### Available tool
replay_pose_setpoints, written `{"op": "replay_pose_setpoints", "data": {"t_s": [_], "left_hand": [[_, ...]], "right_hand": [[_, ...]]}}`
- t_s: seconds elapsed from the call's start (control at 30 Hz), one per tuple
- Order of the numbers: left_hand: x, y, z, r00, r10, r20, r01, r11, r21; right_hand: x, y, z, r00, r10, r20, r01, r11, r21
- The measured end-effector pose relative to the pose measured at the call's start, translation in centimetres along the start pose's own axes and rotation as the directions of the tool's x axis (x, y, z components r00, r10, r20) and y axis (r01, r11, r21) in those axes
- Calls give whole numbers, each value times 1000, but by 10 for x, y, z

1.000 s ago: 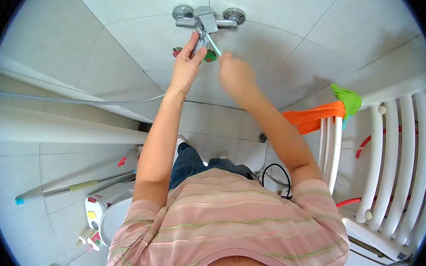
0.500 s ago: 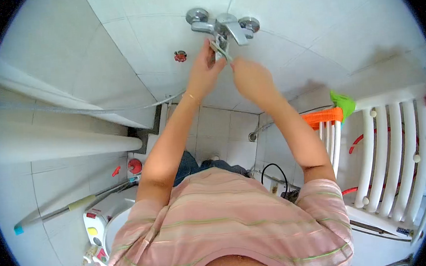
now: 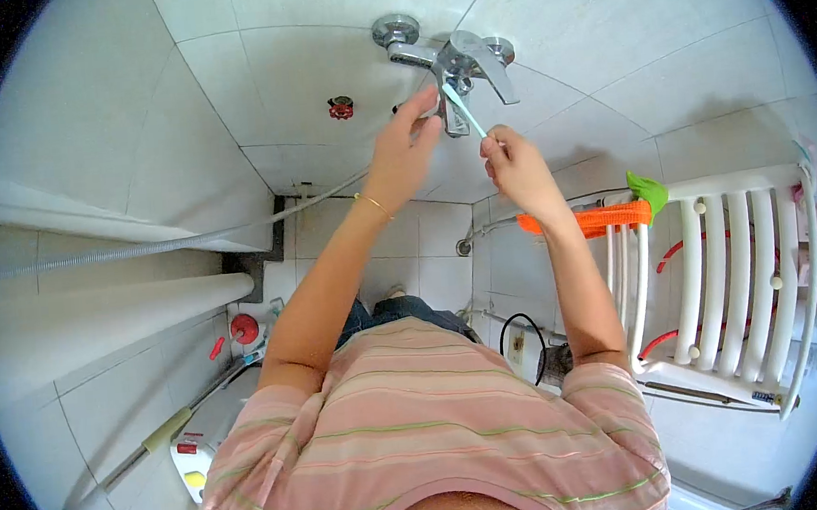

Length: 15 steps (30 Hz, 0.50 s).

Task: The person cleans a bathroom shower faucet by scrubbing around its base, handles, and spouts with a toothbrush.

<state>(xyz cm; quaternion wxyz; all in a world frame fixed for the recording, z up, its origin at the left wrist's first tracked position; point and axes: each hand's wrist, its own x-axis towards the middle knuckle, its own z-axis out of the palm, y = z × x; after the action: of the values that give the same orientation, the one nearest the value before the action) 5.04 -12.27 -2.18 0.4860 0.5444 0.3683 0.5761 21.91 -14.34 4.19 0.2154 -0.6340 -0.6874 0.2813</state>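
Note:
A chrome mixer tap [image 3: 463, 59] is fixed to the tiled wall at the top centre, its lever angled down to the right. My right hand [image 3: 519, 169] is closed around the handle of a pale toothbrush [image 3: 467, 115], whose head lies against the tap's lower body. Just left of the spout [image 3: 456, 122], my left hand [image 3: 405, 151] has its fingers apart, with nothing seen in it. Its fingertips are close to the tap; whether they touch it cannot be told.
A grey hose [image 3: 190, 240] runs left from near my left wrist. A red valve knob [image 3: 340, 107] is on the wall. At the right stands a white rack [image 3: 740, 260], with an orange cloth [image 3: 592, 220]. A pole [image 3: 170, 428] leans lower left.
My left hand has opened and moved slightly away from the tap. My right hand has moved right and down with the toothbrush. The view has shifted, so the tap appears further right.

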Motion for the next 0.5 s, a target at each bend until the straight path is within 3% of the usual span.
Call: {"op": "replay_pose_setpoints", "data": {"t_s": [0.03,0.1,0.2,0.33,0.43,0.5], "left_hand": [[2,-1,3,1000,-2,7,2,1000,-7],[-1,-4,9,999,32,20,-31,998,-51],[-5,-7,6,997,56,58,-54,998,-41],[-5,-5,13,998,4,68,0,999,-53],[-3,-9,12,998,39,58,-30,989,-147],[-3,-15,8,995,15,95,17,943,-334]], "right_hand": [[1,-4,4,1000,8,-4,-8,1000,-4],[-1,-14,11,981,-140,-135,106,967,-232],[-23,-12,5,984,-99,-145,41,933,-358],[-10,-30,1,997,-20,-78,-6,946,-323],[3,-37,13,993,-81,-88,43,927,-373],[-7,-30,13,991,-48,-128,-9,913,-409]]}}
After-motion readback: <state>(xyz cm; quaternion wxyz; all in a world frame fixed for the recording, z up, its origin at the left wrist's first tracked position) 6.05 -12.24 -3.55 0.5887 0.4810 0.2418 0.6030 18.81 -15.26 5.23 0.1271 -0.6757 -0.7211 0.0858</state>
